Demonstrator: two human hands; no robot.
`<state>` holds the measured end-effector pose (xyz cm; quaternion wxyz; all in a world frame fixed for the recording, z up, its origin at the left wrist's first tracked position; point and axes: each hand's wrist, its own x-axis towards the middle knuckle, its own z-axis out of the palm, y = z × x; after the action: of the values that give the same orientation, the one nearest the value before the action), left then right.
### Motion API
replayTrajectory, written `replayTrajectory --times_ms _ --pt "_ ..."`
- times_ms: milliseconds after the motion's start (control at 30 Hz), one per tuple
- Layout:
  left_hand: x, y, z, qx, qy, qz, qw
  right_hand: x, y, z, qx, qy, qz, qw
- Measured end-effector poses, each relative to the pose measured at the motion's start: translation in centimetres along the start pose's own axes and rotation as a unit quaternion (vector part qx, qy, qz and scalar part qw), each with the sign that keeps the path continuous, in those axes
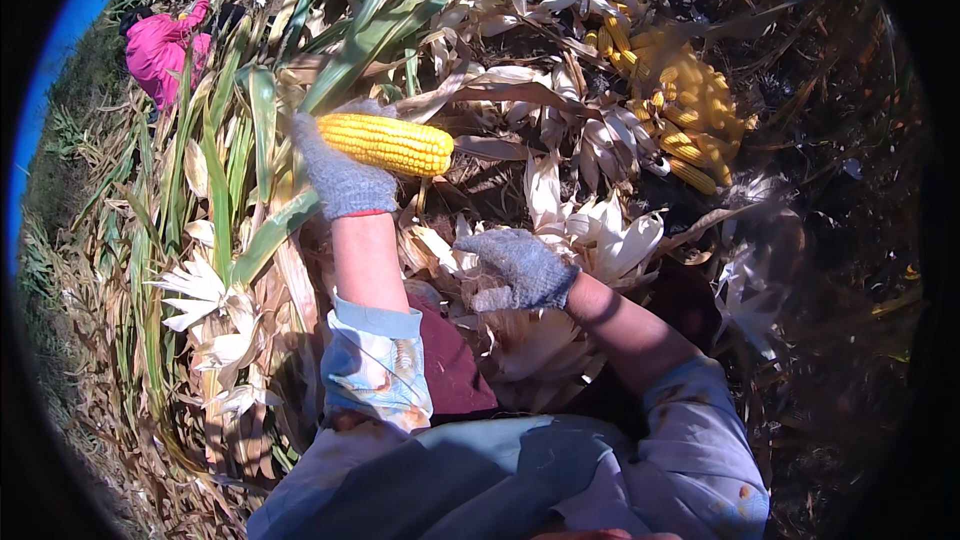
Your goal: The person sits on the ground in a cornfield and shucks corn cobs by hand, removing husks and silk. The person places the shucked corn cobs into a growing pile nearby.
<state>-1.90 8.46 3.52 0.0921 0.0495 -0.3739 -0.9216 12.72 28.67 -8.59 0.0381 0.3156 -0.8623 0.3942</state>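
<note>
My left hand (339, 174), in a grey knit glove with a red cuff edge, grips a husked ear of yellow corn (386, 142) by one end. The bare kernels point to the right, and the gripped end is hidden by the glove. Lower and to the right, my right hand (521, 270) wears a matching glove. Its thumb and fingers are spread apart, with brown corn silk (489, 279) between them; whether the silk is caught on the glove cannot be told. Under and beside it lie pale stripped husks (611, 236).
A heap of husked corn ears (686, 116) lies on the ground at upper right, partly blurred by a smear in the view. Cut corn stalks with green and dry leaves (375, 22) spread along the left and top. At upper left, a person in a pink top (161, 49) bends over.
</note>
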Motion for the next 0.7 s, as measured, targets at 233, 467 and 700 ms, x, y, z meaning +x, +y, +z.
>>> replayTrajectory --times_ms 233,467,700 --pt "-3.4 -5.3 2.8 -0.091 -0.029 -0.153 0.984 1.1 0.9 -4.3 0.366 0.274 0.131 0.88" --pt "-5.2 -8.9 3.6 0.013 -0.124 -0.203 0.971 -0.1 0.0 -5.0 0.448 0.193 0.178 0.855" --pt "-4.6 -10.3 3.1 0.088 -0.098 -0.151 0.98 -1.1 0.0 -5.6 0.781 0.192 0.184 0.566"
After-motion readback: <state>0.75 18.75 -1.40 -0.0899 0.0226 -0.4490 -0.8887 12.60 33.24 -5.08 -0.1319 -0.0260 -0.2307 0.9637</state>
